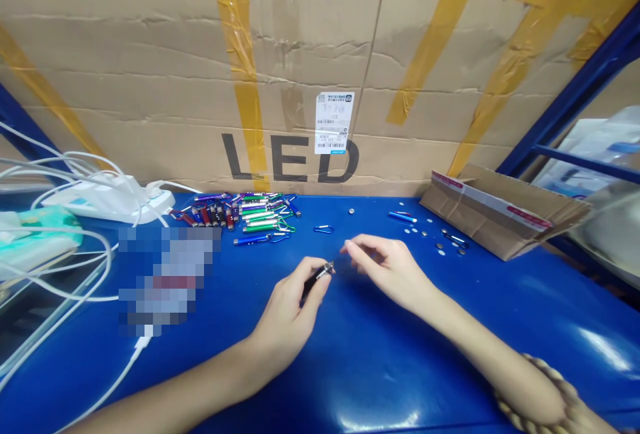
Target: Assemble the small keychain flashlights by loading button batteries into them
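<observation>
My left hand (295, 307) is closed round a small black keychain flashlight (315, 279), its silver end pointing up and right between thumb and forefinger. Just to the right of that end, my right hand (387, 264) hovers in a pinch, apart from the flashlight. Its fingertips are slightly blurred, and I cannot make out what they hold, if anything. Beyond the hands lie a loose blue carabiner clip (323, 229) and a small silver button-shaped piece (351, 211). A pile of coloured keychain flashlights (263, 226), several with clips, is at the back left.
At the right are a blue tube (403, 218), a dark clip-like piece (456, 239), scattered small discs (424, 233) and an open cardboard box (500, 211). A power strip (113, 199) and white cables occupy the left. A large LED carton (300, 74) stands behind the blue table (400, 367).
</observation>
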A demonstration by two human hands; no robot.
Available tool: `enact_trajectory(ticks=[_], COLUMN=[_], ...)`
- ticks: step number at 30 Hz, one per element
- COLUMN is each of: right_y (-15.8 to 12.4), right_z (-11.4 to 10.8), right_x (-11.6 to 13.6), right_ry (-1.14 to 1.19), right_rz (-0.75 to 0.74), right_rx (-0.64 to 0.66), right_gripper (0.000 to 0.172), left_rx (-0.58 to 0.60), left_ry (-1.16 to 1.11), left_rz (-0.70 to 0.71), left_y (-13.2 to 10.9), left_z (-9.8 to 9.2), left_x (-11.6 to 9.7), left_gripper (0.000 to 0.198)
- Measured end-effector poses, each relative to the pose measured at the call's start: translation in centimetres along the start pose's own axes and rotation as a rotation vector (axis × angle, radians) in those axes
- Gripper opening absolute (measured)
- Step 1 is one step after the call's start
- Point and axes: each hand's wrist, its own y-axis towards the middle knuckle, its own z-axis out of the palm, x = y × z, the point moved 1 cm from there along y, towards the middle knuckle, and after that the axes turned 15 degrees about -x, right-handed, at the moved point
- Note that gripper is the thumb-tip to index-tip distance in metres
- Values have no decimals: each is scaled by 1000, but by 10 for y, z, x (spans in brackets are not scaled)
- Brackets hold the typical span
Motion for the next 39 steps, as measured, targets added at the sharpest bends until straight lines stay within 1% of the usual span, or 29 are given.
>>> enact_trajectory(ticks=[1, 2, 4, 6, 9, 12, 15, 17, 20, 21, 23, 25, 27, 29, 34, 39], right_y=[2, 4, 8, 10, 15, 21, 31, 38, 44, 45, 44, 42, 41, 41, 42, 41], right_z=[1, 2, 6, 11, 18, 18, 5, -14, -54, -68, -91, -106, -110, -109, -106, -108], right_x=[-4, -8, -16, -22, -29, -37, -47, -56, -70, -75, -84, -91, -95, -96, -94, -92], right_ry=[-118, -213, -321, -372, -435, -497, -607, -711, -833, -875, -953, -1005, -1031, -1040, -1008, -966], right_rz=[-119, -227, -376, -425, -405, -338, -228, -117, 73, 156, 326, 466, 556, 597, 632, 646], right_rx=[-67, -102, -87, -26, 47, 65, 11, -59, -181, -216, -258, -268, -264, -262, -260, -267], right_gripper=[31, 28, 33, 39, 44, 44, 46, 47, 39, 37, 33, 30, 28, 27, 27, 23], left_rx=[-4, 1, 43, 93, 149, 158, 118, 83, 48, 43, 40, 37, 34, 31, 13, 17], left_ry=[6, 6, -2, -11, -3, 27, 50, 43, 14, 7, -5, -24, -42, -57, -93, -116], left_rz=[-25, -43, -70, -81, -72, -52, -38, -39, -59, -66, -76, -80, -89, -105, -130, -149], left_y=[0, 0, -1, -2, -5, -7, -6, -5, -5, -5, -5, -5, -4, -3, -1, -1], left_z=[1, 2, 4, 6, 8, 7, 5, 4, 5, 5, 7, 9, 10, 10, 10, 10], left_x=[1, 2, 3, 3, 2, 1, -2, -3, -5, -4, -4, -3, -2, -2, -3, -4], left_gripper=[14, 12, 9, 8, 12, 18, 21, 21, 20, 20, 21, 21, 20, 20, 22, 24])
